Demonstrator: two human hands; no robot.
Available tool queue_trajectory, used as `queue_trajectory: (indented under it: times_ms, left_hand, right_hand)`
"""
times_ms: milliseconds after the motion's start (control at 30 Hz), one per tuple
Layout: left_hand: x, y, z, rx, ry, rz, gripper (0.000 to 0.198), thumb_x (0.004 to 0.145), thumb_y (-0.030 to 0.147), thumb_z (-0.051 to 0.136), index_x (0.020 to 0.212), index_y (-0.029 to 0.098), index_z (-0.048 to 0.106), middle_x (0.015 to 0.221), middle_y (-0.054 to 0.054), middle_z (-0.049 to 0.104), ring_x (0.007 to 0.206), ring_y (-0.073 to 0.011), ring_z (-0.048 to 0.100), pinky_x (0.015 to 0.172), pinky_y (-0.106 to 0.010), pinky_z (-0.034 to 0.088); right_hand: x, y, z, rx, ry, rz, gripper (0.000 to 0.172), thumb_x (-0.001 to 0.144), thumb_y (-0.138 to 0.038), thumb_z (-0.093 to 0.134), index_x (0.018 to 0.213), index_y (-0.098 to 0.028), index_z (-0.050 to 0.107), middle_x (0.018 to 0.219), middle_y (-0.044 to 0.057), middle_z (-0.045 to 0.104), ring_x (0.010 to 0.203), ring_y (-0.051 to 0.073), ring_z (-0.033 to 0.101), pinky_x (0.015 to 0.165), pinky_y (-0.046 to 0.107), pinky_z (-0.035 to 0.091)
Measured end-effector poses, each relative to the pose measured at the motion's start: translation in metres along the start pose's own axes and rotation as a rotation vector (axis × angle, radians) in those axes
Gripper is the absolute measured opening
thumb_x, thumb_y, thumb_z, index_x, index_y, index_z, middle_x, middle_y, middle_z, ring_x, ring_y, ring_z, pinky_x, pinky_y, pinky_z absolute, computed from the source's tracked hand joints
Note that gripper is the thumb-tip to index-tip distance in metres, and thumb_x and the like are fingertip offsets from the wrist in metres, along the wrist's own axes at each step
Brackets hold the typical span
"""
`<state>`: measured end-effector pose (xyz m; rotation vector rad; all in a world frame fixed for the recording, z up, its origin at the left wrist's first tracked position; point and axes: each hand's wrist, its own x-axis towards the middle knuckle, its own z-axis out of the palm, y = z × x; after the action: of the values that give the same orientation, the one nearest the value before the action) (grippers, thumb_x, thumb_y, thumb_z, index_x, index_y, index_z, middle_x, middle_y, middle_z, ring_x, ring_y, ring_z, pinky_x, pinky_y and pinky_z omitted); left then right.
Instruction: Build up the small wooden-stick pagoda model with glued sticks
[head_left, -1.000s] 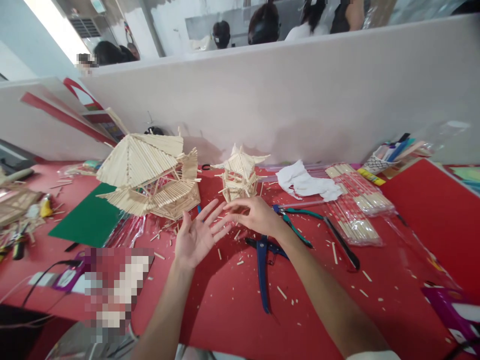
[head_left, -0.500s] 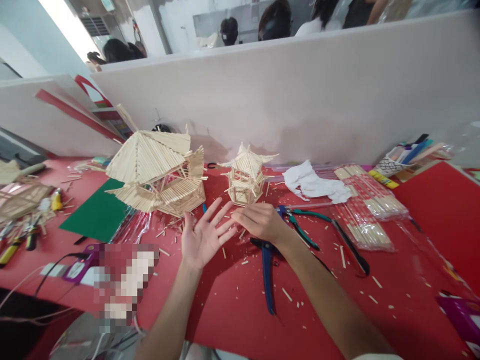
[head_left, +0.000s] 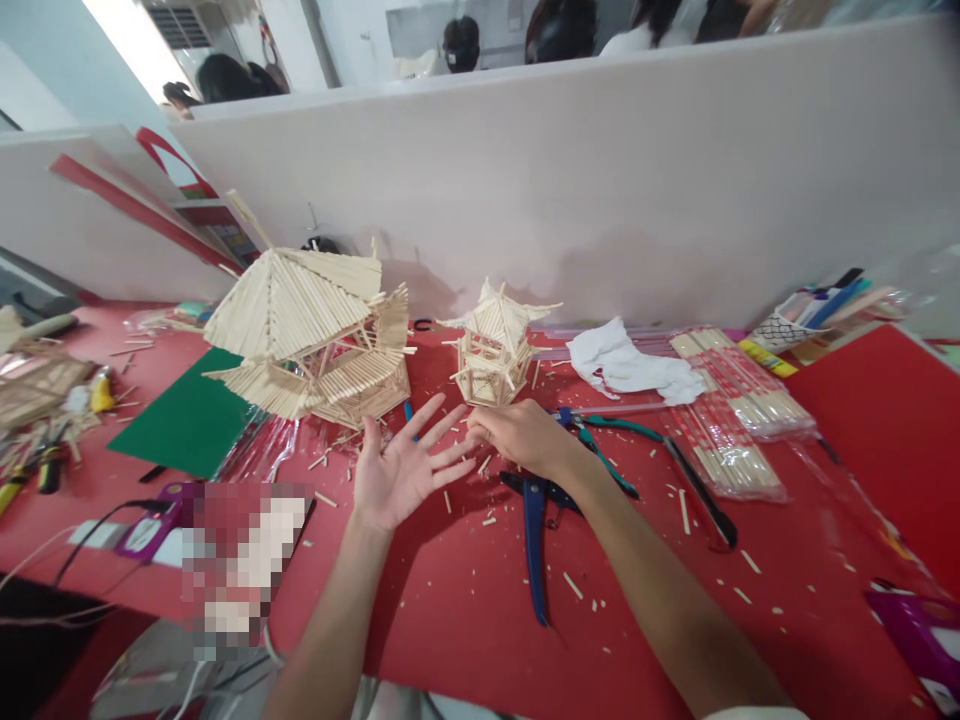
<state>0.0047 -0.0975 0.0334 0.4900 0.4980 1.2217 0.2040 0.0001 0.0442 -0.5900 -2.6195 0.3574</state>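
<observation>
My left hand (head_left: 401,470) is palm up over the red table, its fingers stretched apart and nothing lying on the palm. Beside its fingertips, my right hand (head_left: 525,438) is closed in a pinch; whatever it may hold is hidden or too small to name. Just behind the hands stands a small pavilion model (head_left: 491,350) made of wooden sticks, with a pointed roof and upturned corners. A larger stick-built pavilion (head_left: 300,310) stands to its left. Blue-handled cutting pliers (head_left: 534,550) lie below my right wrist.
Teal-handled pliers (head_left: 607,463), a black-handled tool (head_left: 701,495), crumpled white tissue (head_left: 630,362) and packs of wooden sticks (head_left: 727,450) lie on the right. A green sheet (head_left: 180,420) lies left. Stick scraps litter the red table (head_left: 465,620). A white partition (head_left: 637,200) rises behind.
My left hand has shifted slightly left, still spread. The right hand stays pinched near its fingers, moving only a little. The view has tilted slightly; the models and tools stay put.
</observation>
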Motion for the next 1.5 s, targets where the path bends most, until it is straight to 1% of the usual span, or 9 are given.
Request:
queue_trajectory:
  times_ms: [167, 300, 433, 533, 867, 1067, 1233, 1400, 1500]
  left_hand:
    - [-0.002, 0.001, -0.003, 0.008, 0.013, 0.016, 0.088, 0.084, 0.081, 0.025, 0.151, 0.024, 0.038, 0.160, -0.014, 0.030, 0.144, -0.0424, 0.032, 0.112, -0.060, 0.030]
    - [-0.002, 0.001, -0.003, 0.008, 0.016, 0.014, 0.088, 0.085, 0.081, 0.026, 0.151, 0.025, 0.037, 0.160, -0.014, 0.030, 0.143, -0.0421, 0.034, 0.112, -0.060, 0.032]
    - [-0.002, 0.000, -0.002, -0.011, 0.016, 0.006, 0.087, 0.086, 0.080, 0.025, 0.150, 0.023, 0.039, 0.160, -0.015, 0.029, 0.141, -0.0415, 0.038, 0.111, -0.059, 0.033]
    - [-0.002, -0.001, -0.002, -0.018, 0.020, 0.005, 0.087, 0.086, 0.079, 0.025, 0.150, 0.023, 0.038, 0.160, -0.015, 0.030, 0.141, -0.0405, 0.038, 0.111, -0.059, 0.034]
    - [-0.001, -0.002, -0.002, -0.022, 0.061, 0.062, 0.087, 0.086, 0.079, 0.031, 0.151, 0.022, 0.037, 0.158, -0.016, 0.033, 0.139, -0.0396, 0.041, 0.114, -0.058, 0.031]
    - [0.000, -0.005, 0.004, -0.042, 0.077, 0.133, 0.086, 0.087, 0.078, 0.029, 0.152, 0.021, 0.036, 0.158, -0.015, 0.035, 0.143, -0.0383, 0.035, 0.116, -0.057, 0.028]
    - [-0.001, -0.003, 0.002, -0.047, 0.074, 0.218, 0.081, 0.090, 0.074, 0.026, 0.152, 0.023, 0.035, 0.159, -0.011, 0.034, 0.148, -0.0320, 0.027, 0.118, -0.052, 0.026]
    - [-0.003, -0.002, 0.000, -0.029, 0.070, 0.211, 0.081, 0.090, 0.075, 0.024, 0.153, 0.025, 0.033, 0.161, -0.009, 0.031, 0.149, -0.0320, 0.024, 0.117, -0.051, 0.030]
    - [-0.004, -0.003, -0.001, -0.050, 0.033, 0.194, 0.081, 0.090, 0.075, 0.021, 0.155, 0.027, 0.029, 0.162, -0.009, 0.028, 0.150, -0.0324, 0.020, 0.117, -0.052, 0.028]
  right_hand:
    - [-0.001, -0.008, -0.022, 0.275, -0.029, 0.147, 0.025, 0.103, -0.028, 0.043, 0.088, -0.018, 0.060, 0.071, -0.001, 0.063, 0.061, 0.011, 0.054, 0.061, 0.024, 0.034]
    - [-0.002, -0.010, -0.029, 0.305, 0.007, 0.095, 0.027, 0.101, -0.034, 0.050, 0.084, -0.018, 0.064, 0.075, 0.001, 0.065, 0.069, 0.012, 0.058, 0.067, 0.024, 0.039]
    - [0.000, -0.007, -0.016, 0.257, 0.036, -0.047, 0.020, 0.098, -0.030, 0.056, 0.089, -0.019, 0.070, 0.091, 0.003, 0.067, 0.082, 0.013, 0.062, 0.076, 0.026, 0.044]
    - [0.001, -0.004, -0.008, 0.191, 0.035, -0.087, 0.016, 0.097, -0.025, 0.058, 0.099, -0.020, 0.072, 0.097, 0.004, 0.067, 0.083, 0.013, 0.062, 0.076, 0.026, 0.046]
    - [-0.001, -0.006, -0.002, -0.180, 0.052, -0.218, 0.023, 0.102, -0.020, 0.045, 0.090, -0.016, 0.064, 0.090, 0.005, 0.063, 0.084, 0.015, 0.058, 0.067, 0.027, 0.042]
    - [-0.002, -0.006, -0.005, -0.226, 0.085, -0.240, 0.022, 0.103, -0.019, 0.043, 0.094, -0.016, 0.063, 0.092, 0.005, 0.063, 0.083, 0.016, 0.057, 0.069, 0.027, 0.041]
    - [-0.004, -0.003, -0.012, -0.173, -0.057, -0.125, 0.016, 0.100, -0.021, 0.051, 0.090, -0.017, 0.063, 0.089, 0.004, 0.063, 0.076, 0.014, 0.057, 0.061, 0.026, 0.034]
    - [0.001, -0.009, -0.019, 0.017, -0.250, 0.036, 0.010, 0.094, -0.023, 0.062, 0.085, -0.019, 0.066, 0.085, 0.000, 0.069, 0.075, 0.014, 0.062, 0.062, 0.025, 0.033]
    - [0.005, -0.015, -0.020, 0.056, -0.341, 0.076, 0.011, 0.090, -0.023, 0.067, 0.080, -0.019, 0.068, 0.083, 0.001, 0.072, 0.075, 0.015, 0.064, 0.062, 0.025, 0.033]
